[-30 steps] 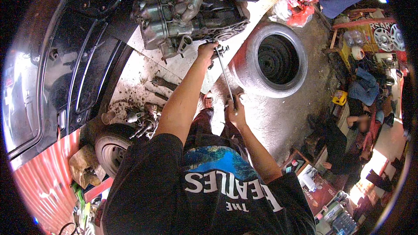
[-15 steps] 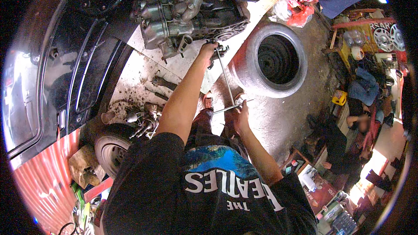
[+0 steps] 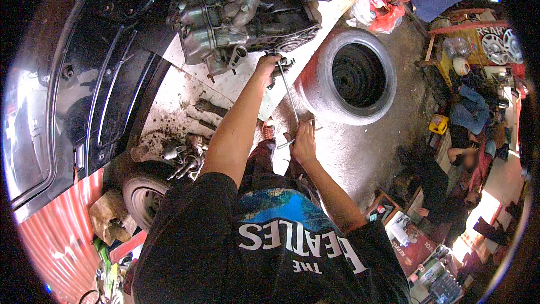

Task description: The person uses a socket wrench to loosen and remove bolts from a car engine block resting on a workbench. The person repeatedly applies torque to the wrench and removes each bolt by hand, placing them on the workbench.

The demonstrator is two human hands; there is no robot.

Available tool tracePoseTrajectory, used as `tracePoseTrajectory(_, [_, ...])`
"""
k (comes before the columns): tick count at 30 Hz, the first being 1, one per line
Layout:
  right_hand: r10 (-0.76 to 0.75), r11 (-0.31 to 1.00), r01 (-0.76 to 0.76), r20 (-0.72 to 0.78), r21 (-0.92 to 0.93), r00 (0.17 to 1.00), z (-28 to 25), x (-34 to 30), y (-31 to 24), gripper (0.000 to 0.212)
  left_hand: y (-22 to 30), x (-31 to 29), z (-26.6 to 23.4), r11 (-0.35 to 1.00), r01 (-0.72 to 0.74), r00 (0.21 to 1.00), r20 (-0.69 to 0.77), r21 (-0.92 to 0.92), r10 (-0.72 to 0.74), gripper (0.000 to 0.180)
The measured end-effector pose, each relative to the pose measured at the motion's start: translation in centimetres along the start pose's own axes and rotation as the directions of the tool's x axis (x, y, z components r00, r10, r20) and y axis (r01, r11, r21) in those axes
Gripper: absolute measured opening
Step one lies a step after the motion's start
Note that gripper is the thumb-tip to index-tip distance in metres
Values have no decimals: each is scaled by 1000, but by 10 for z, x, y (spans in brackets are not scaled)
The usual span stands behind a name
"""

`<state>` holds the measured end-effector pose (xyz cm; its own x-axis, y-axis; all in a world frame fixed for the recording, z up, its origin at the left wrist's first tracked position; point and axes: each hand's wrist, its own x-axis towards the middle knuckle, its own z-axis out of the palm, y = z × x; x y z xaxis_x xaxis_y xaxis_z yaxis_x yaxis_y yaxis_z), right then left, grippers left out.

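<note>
My left hand point(image 3: 269, 68) is closed around the far end of a T-handle wrench point(image 3: 288, 87), right at the near edge of an engine point(image 3: 236, 25) lying on a light board. Dark fittings by the fingers partly hide what the wrench end meets. Toward me, my right hand point(image 3: 304, 142) wraps over the middle of the wrench's crossbar, whose two ends stick out on either side. The shaft runs slanting between both hands.
Stacked tyres point(image 3: 360, 79) stand close to the right of the wrench. A black car body panel point(image 3: 107, 79) fills the left side, with a wheel point(image 3: 145, 194) and greasy metal parts point(image 3: 188, 155) below it. A person in dark clothes point(image 3: 433, 186) is at the far right.
My right hand has shifted left and slightly up, from the crossbar's right end to its middle. The crossbar has turned a little. My left hand stays in place.
</note>
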<state>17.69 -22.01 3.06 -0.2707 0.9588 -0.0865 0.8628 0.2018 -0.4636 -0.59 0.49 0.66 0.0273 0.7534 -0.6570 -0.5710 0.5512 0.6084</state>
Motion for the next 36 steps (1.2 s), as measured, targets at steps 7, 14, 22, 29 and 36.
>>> tracePoseTrajectory(7, [283, 769, -371, 243, 520, 928, -2, -3, -3, 49, -1, 10, -7, 1000, 24, 999, 29, -20, -23, 15])
tracePoseTrajectory(14, [349, -590, -430, 696, 683, 627, -10, 18, 9, 48, -3, 15, -14, 999, -20, 1000, 11, 28, 19, 20])
tracePoseTrajectory(22, [451, -552, -360, 632, 753, 631, -15, 0, 3, 60, -6, 20, -13, 997, -31, 999, -35, 72, 33, 19])
tracePoseTrajectory(29, [133, 991, -134, -23, -18, 991, -35, -29, 13, 72, -6, 16, -14, 997, -21, 995, -96, 74, 28, 17])
tracePoseTrajectory(36, [71, 993, -86, 172, 83, 982, -13, 4, -1, 50, 3, -3, 4, 997, -67, 997, -45, 44, 69, 12])
